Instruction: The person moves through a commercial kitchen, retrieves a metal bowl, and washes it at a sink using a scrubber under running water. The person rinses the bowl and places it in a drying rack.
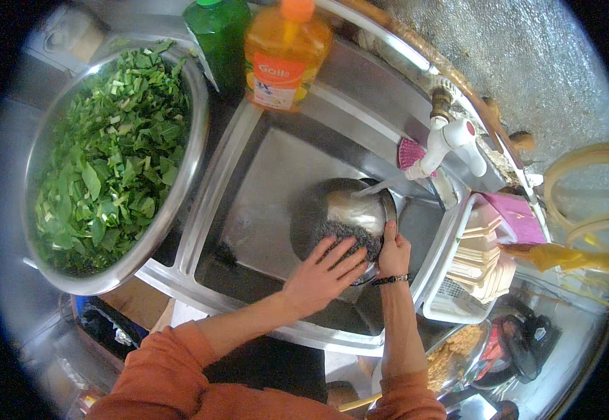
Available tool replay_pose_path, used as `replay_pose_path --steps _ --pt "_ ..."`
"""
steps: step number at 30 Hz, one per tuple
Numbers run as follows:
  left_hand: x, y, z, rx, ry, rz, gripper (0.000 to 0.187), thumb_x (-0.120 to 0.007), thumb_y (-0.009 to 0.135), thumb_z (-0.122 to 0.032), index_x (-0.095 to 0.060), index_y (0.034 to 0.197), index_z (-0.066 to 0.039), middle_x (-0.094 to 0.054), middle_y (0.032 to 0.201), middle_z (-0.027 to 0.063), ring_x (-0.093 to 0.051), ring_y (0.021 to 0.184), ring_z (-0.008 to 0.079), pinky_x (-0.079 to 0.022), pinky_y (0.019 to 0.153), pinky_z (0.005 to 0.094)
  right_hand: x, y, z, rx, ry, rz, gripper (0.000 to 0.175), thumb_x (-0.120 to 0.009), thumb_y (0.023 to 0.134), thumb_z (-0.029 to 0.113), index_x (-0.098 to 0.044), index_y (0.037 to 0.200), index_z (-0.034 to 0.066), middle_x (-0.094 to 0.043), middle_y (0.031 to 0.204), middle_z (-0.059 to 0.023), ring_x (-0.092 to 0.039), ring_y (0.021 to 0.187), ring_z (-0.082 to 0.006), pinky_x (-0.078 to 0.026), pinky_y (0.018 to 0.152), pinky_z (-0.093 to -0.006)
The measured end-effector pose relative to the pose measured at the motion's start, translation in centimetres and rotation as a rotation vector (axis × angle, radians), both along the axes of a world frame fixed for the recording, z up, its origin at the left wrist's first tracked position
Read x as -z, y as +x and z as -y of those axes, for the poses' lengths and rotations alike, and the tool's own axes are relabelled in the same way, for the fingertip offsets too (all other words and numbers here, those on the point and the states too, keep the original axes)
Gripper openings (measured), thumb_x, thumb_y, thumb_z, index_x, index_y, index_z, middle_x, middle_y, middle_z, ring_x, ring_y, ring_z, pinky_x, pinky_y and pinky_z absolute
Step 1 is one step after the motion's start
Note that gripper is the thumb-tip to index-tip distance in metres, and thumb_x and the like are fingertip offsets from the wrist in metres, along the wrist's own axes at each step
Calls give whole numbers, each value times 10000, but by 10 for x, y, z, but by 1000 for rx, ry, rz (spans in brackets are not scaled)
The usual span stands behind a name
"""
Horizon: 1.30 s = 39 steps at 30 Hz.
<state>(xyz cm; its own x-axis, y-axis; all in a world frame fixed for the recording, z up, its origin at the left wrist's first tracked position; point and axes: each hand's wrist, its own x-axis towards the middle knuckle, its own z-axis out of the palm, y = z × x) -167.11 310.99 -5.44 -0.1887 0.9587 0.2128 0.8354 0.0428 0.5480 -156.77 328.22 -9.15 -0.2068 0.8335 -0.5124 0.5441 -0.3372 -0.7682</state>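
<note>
My left hand (330, 275) lies spread over a dark steel-wool scourer (347, 235), pressing it against a round metal bowl (354, 207). My right hand (393, 254), with a dark beaded bracelet (391, 279) at the wrist, grips the bowl's rim on the right. The bowl is tilted inside a stainless-steel sink (275, 173); I cannot tell whether its inner or outer face is up. A thin stream of water (380, 185) runs onto it from a white tap (441, 144). My left palm and the fingertips of my right hand are partly hidden.
On the left stands a large steel basin (196, 152) of chopped leafy greens (110, 173). Behind the sink are an orange soap bottle (286, 58) and a green bottle (220, 42). A white plastic basket (464, 310) borders the right side. A pink scrubber (408, 152) sits behind the tap.
</note>
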Motion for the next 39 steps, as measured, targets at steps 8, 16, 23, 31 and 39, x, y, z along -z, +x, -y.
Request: replay_pose_path --steps 8,16,23,31,39 --pt "61 -119 -117 -220 -269 589 358 -613 900 -336 -726 1128 -84 -682 1141 185 -641 1075 378 -467 1006 476 20 3 2 172 -14 -105 512 -565 1032 410 -700 969 -80 -687 893 -71 -591 782 -129 -504 698 -302" --pt "11 -21 -14 -51 42 62 381 -653 874 -158 -659 1251 -110 -558 1369 117 -447 1349 361 -306 1164 534 12 2 0 287 -126 -4 479 -588 1020 388 -698 998 -78 -696 897 -74 -613 762 -158 -507 683 -337" --pt "43 -96 -99 -156 -443 520 320 -607 912 -219 -709 1192 -102 -652 1257 165 -571 1209 399 -431 1062 504 40 19 26 59 200 134 590 -595 1000 461 -673 776 -80 -617 676 -26 -504 648 -107 -430 576 -330" --pt "23 -33 -21 -34 24 217 393 -640 878 -185 -668 1267 -131 -557 1389 144 -450 1361 360 -308 1164 550 49 24 4 254 -27 127 546 -605 1002 422 -664 785 -75 -614 701 -43 -504 644 -123 -433 580 -335" --pt "45 -53 -64 -101 -66 268 345 -621 895 -274 -697 1184 -102 -611 1267 160 -544 1224 374 -402 1064 526 47 32 18 196 87 66 537 -611 998 424 -675 812 -75 -624 715 -27 -510 642 -121 -436 590 -325"
